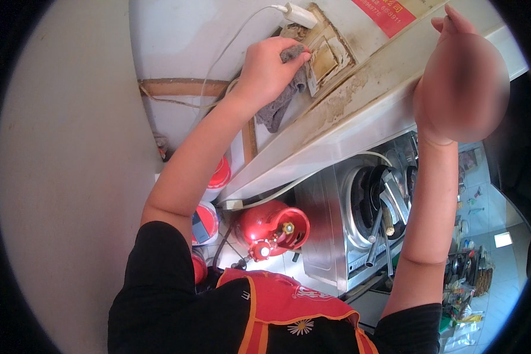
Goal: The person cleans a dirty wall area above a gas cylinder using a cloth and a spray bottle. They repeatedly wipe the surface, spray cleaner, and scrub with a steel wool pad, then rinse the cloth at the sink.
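My left hand (270, 66) pinches a grey cloth (285, 104), part of which bulges between thumb and fingers while the rest hangs below. Its fingertips are at the edge of a grimy wall switch plate (325, 59), cream-coloured with brown stains. Just above the plate, a white plug-in adapter (301, 15) has a thin white cable (223, 51) running from it. At the upper right, my right hand (462, 84) is raised by the white ledge (358, 115). A blur covers most of that hand, so its grip is hidden.
Brown stains mark the ledge's upper face. Below stand a red gas cylinder (265, 223) with a valve and regulator, a steel stove (321, 221) bearing pans and utensils, and red-lidded buckets (207, 223). A large pale panel (75, 177) stands at left; a red sign with writing (387, 15) hangs above.
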Tool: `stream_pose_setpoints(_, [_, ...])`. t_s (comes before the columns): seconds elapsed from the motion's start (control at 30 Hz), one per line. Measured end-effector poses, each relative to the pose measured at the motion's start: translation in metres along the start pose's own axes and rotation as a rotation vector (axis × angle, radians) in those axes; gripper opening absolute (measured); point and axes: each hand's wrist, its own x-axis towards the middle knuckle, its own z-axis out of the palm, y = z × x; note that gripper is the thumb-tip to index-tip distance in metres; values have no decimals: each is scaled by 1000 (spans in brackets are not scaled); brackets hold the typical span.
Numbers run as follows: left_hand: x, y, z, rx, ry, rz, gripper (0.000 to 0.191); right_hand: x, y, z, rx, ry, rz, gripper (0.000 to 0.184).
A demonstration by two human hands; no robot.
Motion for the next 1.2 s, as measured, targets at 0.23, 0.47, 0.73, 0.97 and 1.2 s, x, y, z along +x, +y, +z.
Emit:
stream_pose_setpoints(0.23, [4,-6,6,75,66,-5,23,-3,8,0,62,-9,-1,25])
stream_pose_setpoints(0.47, [-2,-8,1,-55,-7,2,24,-4,12,-2,90,-18,7,27])
stream_pose_setpoints(0.73, [-3,-8,2,1,-2,45,22,-3,14,-2,104,-8,-14,29])
stream_pose_setpoints(0.97, [-1,-6,10,87,93,54,21,-1,8,-2,54,-2,-18,29])
stream_pose_setpoints(1.2, [-6,-3,7,19,120,-17,21,-3,6,3,-5,35,-5,27])
